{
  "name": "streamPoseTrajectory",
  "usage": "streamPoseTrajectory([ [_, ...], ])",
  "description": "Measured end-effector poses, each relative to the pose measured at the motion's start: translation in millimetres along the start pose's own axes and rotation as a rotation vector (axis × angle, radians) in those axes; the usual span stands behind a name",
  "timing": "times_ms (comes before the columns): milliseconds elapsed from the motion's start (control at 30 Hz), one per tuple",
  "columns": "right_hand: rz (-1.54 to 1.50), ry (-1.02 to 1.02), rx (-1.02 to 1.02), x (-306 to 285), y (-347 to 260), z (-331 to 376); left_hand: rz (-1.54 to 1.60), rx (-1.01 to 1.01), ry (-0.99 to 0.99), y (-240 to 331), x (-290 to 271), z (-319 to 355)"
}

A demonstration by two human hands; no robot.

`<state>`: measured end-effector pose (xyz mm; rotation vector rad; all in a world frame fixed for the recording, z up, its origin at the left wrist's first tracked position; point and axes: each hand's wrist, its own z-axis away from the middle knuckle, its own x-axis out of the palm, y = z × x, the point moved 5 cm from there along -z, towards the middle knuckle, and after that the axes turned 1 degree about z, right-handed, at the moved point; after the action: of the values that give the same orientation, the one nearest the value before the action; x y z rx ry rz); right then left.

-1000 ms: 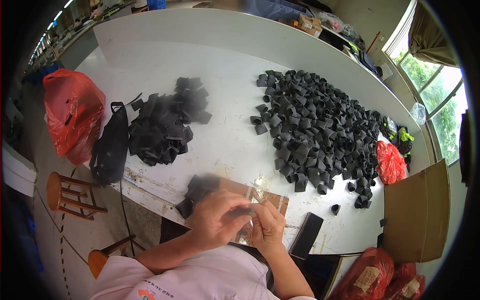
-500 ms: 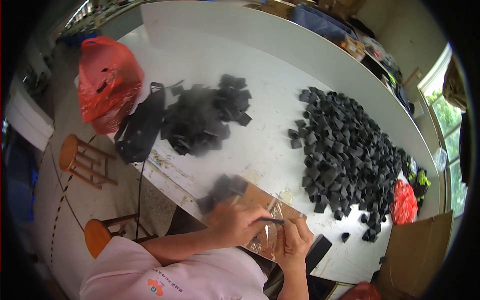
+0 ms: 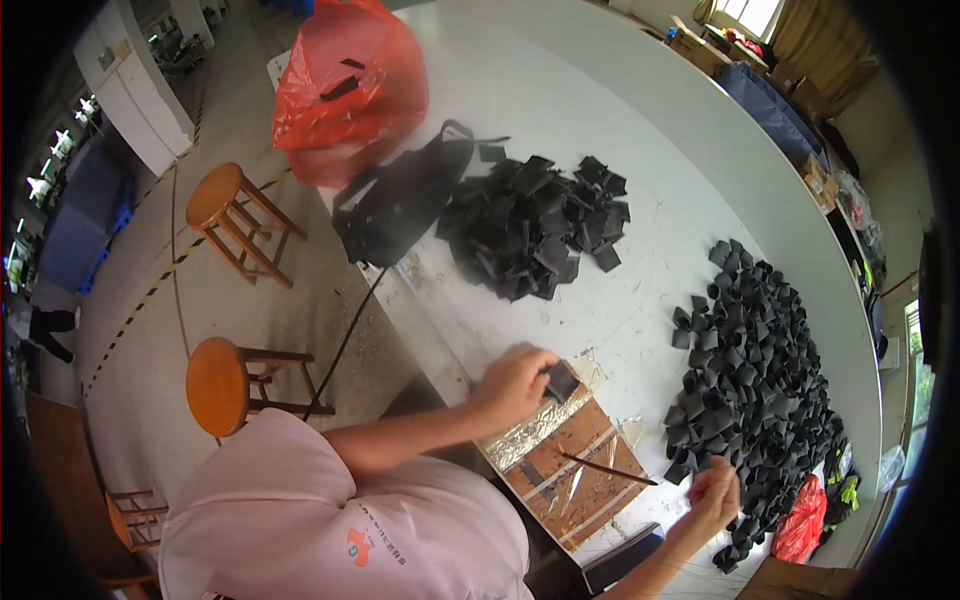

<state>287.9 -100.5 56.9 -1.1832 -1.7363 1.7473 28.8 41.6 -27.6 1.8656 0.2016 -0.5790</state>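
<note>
**Left hand (image 3: 515,387) on black piece (image 3: 563,382); right hand (image 3: 714,492) off the board**

Nearest: pink shirt (image 3: 340,500), then brown board (image 3: 590,450) at the table edge, shiny tape (image 3: 540,428) across it. Dark flat slab (image 3: 622,562) sits just beside the board's near right end, partly behind the right forearm.

Thin dark stick (image 3: 608,469) lies over the board, no hand on it. Long axis runs left to right, sloping slightly toward the body; right end reaches the board's right edge and points roughly at the right hand.

Black piece is at the board's far left end. Left grip: fingers and thumb closed on its left side, rest of it sticking out to the right, past the fingertips. Visible part looks squarish, slanting down to the right; fingers cover some, so can't call a firm long axis.

Right hand: fingers curled, near the heap of looped black pieces (image 3: 750,390). Can't tell if it's pinching anything.

Farther out: heap of flat black pieces (image 3: 540,225) beyond the left hand, well apart from the looped ones. Black bag (image 3: 405,195) to its left, near the table edge, then big red plastic bag (image 3: 350,90) behind that.
</note>
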Motion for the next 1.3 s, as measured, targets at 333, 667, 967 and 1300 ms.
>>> streamPoseTrajectory([
  [333,0.009,-0.49,0.257,62,39,109,-0.282,0.103,-0.219,6,19,-15],
  [667,0.131,-0.55,0.189,76,44,118,-0.729,0.569,-0.254,15,62,13],
  [967,0.028,-0.415,0.066,71,9,118,0.253,-0.023,-0.285,37,18,-3],
  [1300,0.298,-0.123,-0.396,68,-46,115,0.409,0.203,-0.287,96,12,52],
])
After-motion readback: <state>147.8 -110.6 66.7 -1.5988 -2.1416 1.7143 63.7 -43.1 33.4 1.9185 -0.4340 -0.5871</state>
